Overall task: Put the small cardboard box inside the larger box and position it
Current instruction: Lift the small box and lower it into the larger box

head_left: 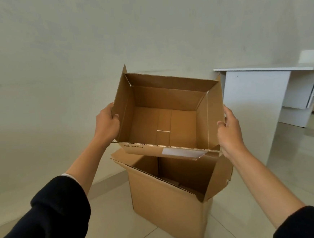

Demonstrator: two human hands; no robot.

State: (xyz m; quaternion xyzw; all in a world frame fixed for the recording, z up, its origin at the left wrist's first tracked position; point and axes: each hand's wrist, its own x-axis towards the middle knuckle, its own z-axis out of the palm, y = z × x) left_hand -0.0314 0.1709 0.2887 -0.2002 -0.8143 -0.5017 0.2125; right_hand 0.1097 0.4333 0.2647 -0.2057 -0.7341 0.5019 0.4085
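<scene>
- The small cardboard box (163, 118) hung open-topped between the hands, the left hand (107, 125) and right hand (229, 130) each clamped on a side flap.
- Just below them gaped the larger box (170, 198); next, I judged, came squaring up and lowering.
- Its raised flaps (220, 177) could snag; a white desk (263, 91) stood beyond the right hand.

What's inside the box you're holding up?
Nothing: the small box is open and empty, with only its bare cardboard bottom showing. It hides much of the larger box below.
</scene>
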